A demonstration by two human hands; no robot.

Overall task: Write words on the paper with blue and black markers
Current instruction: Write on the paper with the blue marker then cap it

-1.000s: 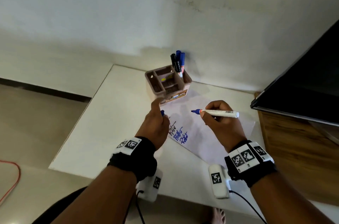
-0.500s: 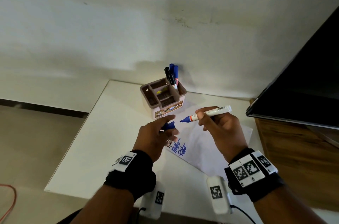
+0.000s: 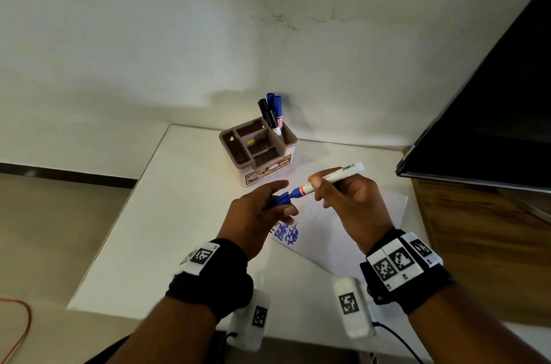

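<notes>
1. Looks like recapping the blue marker (image 3: 328,180), held above the paper (image 3: 351,232) lying flat on the surface (image 3: 167,229), with blue words (image 3: 287,234) near its left edge
2. Pinching the cap (image 3: 280,199) in the left grip (image 3: 256,214), fingers curled round it; clasping the barrel in the right grip (image 3: 354,205), nib end right at the cap's mouth
3. Keep barrel and cap in one line and push straight home, without tilting, or risk inking a finger
4. Next, probably, on to a black marker (image 3: 266,111) standing in the holder (image 3: 268,172)
5. Against half a second ago: nib then apart from the cap, now meeting it; left grip raised toward the right one
</notes>
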